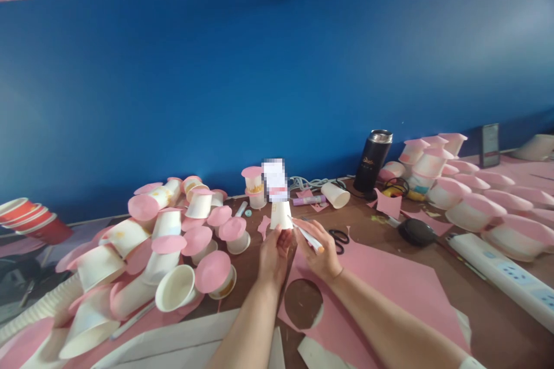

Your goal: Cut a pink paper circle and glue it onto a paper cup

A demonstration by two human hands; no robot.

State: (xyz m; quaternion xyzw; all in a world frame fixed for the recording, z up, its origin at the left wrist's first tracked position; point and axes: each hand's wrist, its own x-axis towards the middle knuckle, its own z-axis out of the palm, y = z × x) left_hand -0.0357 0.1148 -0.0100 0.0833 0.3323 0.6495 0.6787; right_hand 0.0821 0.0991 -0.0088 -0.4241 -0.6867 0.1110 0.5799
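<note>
Near the middle of the head view, my left hand [277, 251] grips a white paper cup [280, 215] turned upside down, with faint yellow lines on its side. My right hand [318, 248] is closed round a white marker [310, 237] with an orange end; its tip is at the cup's right side. Below my right hand lies a pink sheet [389, 282] with a round hole. Black-handled scissors [340, 240] rest just right of that hand. Behind the cup stands a blurred-out phone screen [274, 180].
Many paper cups with pink discs [213, 272] crowd the left, and more [476, 199] the right. A black bottle [373, 161], a power strip [506, 277], a fallen cup [335, 195] and red cups [37, 220] stand or lie around. A blue partition [216, 81] rises behind.
</note>
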